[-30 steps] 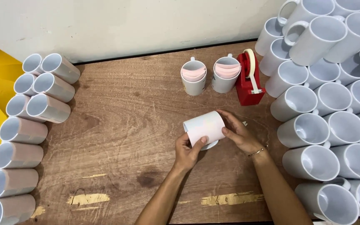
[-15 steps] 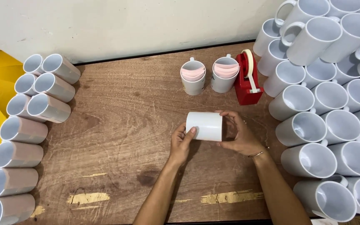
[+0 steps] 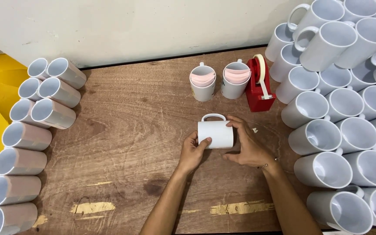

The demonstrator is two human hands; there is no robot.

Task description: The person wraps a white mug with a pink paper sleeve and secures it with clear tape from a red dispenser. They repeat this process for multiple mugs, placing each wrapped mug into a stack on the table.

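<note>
white mug (image 3: 215,134) lies on side at centre of wooden table (image 3: 122,143), handle up, gripped at each end: left hand (image 3: 192,153) fingers curl round left rim, right hand (image 3: 250,147) cups right end. step in hand looks like turning or checking mug. next move likely needs firm two-handed hold, clear of red tape dispenser (image 3: 260,85).

A single head-worn camera looked steeply down onto the wooden table (image 3: 122,143), facing the pale wall (image 3: 144,26) at its far edge. It sat close enough that the forearms entered from the bottom border. The red tape dispenser (image 3: 260,87) lay right of centre, toward the wall. No second view shared the scene.
</note>
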